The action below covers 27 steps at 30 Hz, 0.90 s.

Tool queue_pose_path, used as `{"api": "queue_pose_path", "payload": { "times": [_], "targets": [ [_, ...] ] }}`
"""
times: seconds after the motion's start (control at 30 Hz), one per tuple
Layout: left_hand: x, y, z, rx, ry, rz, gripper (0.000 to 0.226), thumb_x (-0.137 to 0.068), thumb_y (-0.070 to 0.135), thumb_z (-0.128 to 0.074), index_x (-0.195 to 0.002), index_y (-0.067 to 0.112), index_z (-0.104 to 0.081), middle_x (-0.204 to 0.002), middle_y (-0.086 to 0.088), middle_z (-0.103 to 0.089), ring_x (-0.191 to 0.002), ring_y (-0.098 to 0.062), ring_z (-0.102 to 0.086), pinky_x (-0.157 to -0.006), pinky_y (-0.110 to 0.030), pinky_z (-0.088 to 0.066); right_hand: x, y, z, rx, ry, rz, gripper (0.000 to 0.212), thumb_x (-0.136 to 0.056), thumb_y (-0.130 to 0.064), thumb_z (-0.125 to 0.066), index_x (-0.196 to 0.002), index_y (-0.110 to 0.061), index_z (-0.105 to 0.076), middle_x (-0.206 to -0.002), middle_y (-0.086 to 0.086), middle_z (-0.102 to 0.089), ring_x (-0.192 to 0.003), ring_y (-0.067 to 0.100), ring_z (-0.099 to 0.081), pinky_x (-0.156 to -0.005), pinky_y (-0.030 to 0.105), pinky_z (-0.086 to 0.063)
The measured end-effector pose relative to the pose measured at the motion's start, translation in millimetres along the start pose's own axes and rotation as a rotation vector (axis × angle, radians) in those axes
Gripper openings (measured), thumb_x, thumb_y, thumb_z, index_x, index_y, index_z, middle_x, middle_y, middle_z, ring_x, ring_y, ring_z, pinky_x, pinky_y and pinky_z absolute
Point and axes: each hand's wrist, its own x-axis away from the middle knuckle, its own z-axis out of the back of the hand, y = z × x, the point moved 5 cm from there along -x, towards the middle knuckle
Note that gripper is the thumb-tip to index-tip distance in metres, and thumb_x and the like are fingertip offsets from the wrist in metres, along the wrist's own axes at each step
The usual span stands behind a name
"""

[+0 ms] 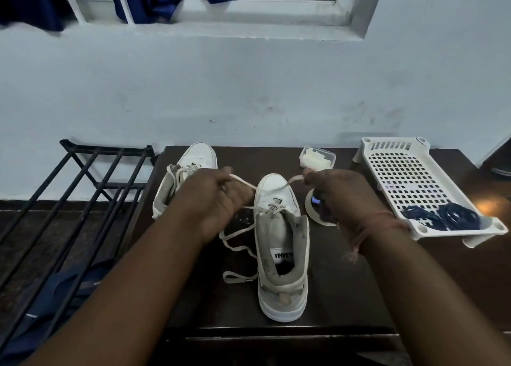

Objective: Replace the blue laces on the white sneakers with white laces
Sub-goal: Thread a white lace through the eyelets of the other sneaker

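Two white sneakers stand on a dark table (345,282). The right sneaker (280,244) points away from me, heel near the front edge, with a white lace (240,241) threaded through its lower eyelets. My left hand (218,197) pinches one strand of that lace to the left of the toe. My right hand (340,191) pinches the other end up at the right. Loose lace trails over the table left of the shoe. The left sneaker (188,172) lies behind my left hand, with white laces in it. Coiled blue laces (442,216) sit in a white perforated tray (409,177).
A small clear container (318,158) with white contents stands at the back of the table. A round white object (315,208) lies under my right hand. A black metal rack (72,199) stands to the left, with blue cloth (55,291) beneath it. A pale wall runs behind.
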Motion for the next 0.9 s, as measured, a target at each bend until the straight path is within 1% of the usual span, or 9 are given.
{"api": "queue_pose_path", "payload": {
  "times": [0.1,0.17,0.3,0.43,0.6,0.7,0.77,0.83,0.9],
  "targets": [
    [17,2,-26,-1.065,-0.014,-0.582,0.023,-0.095,0.017,-0.062,-0.114,0.026,-0.069,-0.095,0.008,-0.066,-0.088,-0.012,-0.063,-0.075,-0.019,-0.049,8,-9,-27,0.144,-0.141,0.173,0.021,-0.088,-0.025,-0.063,-0.078,-0.012,-0.077,-0.061,-0.004,-0.063,-0.054,0.009,-0.051,-0.056,0.025,-0.042],
    [26,-6,-45,-1.375,-0.162,-0.878,0.041,-0.092,0.023,-0.062,-0.132,0.034,-0.065,-0.119,0.016,-0.069,-0.109,-0.001,-0.062,-0.094,-0.016,-0.043,10,-17,-36,0.17,-0.206,0.244,0.024,-0.09,-0.013,-0.057,-0.073,-0.004,-0.07,-0.058,-0.001,-0.057,-0.053,0.008,-0.046,-0.054,0.025,-0.038],
    [18,-7,-32,-1.393,-0.153,-0.875,0.03,-0.086,0.029,-0.065,-0.114,0.035,-0.076,-0.104,0.017,-0.076,-0.094,0.004,-0.067,-0.091,-0.031,-0.052,11,-13,-32,0.119,-0.287,0.213,0.015,-0.09,-0.006,-0.06,-0.083,-0.001,-0.071,-0.069,0.007,-0.069,-0.045,0.0,-0.044,-0.049,0.017,-0.035],
    [20,0,-26,-1.353,-0.054,-0.823,0.014,-0.089,0.026,-0.068,-0.091,0.035,-0.078,-0.074,0.022,-0.072,-0.071,0.002,-0.068,-0.081,-0.041,-0.055,7,-12,-23,-0.077,-0.221,0.116,0.013,-0.085,-0.003,-0.069,-0.097,0.0,-0.065,-0.081,0.02,-0.073,-0.044,0.012,-0.041,-0.045,0.022,-0.033],
    [8,17,-6,-1.507,0.24,-0.792,0.015,-0.09,0.027,-0.058,-0.082,0.038,-0.066,-0.073,0.023,-0.066,-0.088,-0.016,-0.064,-0.095,-0.05,-0.045,5,-9,-17,0.114,-0.175,0.189,0.012,-0.09,-0.002,-0.062,-0.092,-0.005,-0.074,-0.08,0.01,-0.075,-0.054,0.009,-0.054,-0.054,0.022,-0.044],
    [11,2,-15,-1.585,0.18,-0.805,0.016,-0.089,0.041,-0.062,-0.105,0.042,-0.065,-0.101,0.018,-0.071,-0.111,-0.013,-0.06,-0.1,-0.041,-0.036,6,-8,-28,0.273,-0.175,0.238,0.025,-0.092,0.004,-0.052,-0.097,-0.01,-0.073,-0.082,0.004,-0.075,-0.058,-0.002,-0.061,-0.057,0.011,-0.046],
    [12,-13,-26,-1.669,0.041,-0.889,0.036,-0.089,0.048,-0.061,-0.125,0.045,-0.062,-0.111,0.015,-0.071,-0.112,-0.007,-0.06,-0.1,-0.042,-0.038,5,-6,-32,0.357,-0.147,0.266,0.022,-0.088,-0.001,-0.058,-0.091,-0.019,-0.071,-0.078,0.0,-0.075,-0.064,0.003,-0.067,-0.062,0.022,-0.053],
    [12,-21,-32,-1.62,-0.095,-0.928,0.029,-0.088,0.035,-0.062,-0.115,0.04,-0.072,-0.091,0.014,-0.075,-0.087,-0.003,-0.066,-0.089,-0.04,-0.048,2,-1,-29,0.397,-0.08,0.245,0.008,-0.08,-0.012,-0.072,-0.082,-0.019,-0.069,-0.074,0.0,-0.074,-0.07,0.014,-0.07,-0.07,0.034,-0.058],
    [9,-24,-30,-1.509,-0.116,-0.912,0.018,-0.086,0.026,-0.066,-0.096,0.032,-0.078,-0.084,0.014,-0.075,-0.08,-0.002,-0.066,-0.079,-0.037,-0.051,0,3,-20,0.414,-0.001,0.192,0.02,-0.071,-0.025,-0.084,-0.078,-0.016,-0.068,-0.071,0.001,-0.072,-0.066,0.014,-0.068,-0.065,0.03,-0.054]
  ]
}}
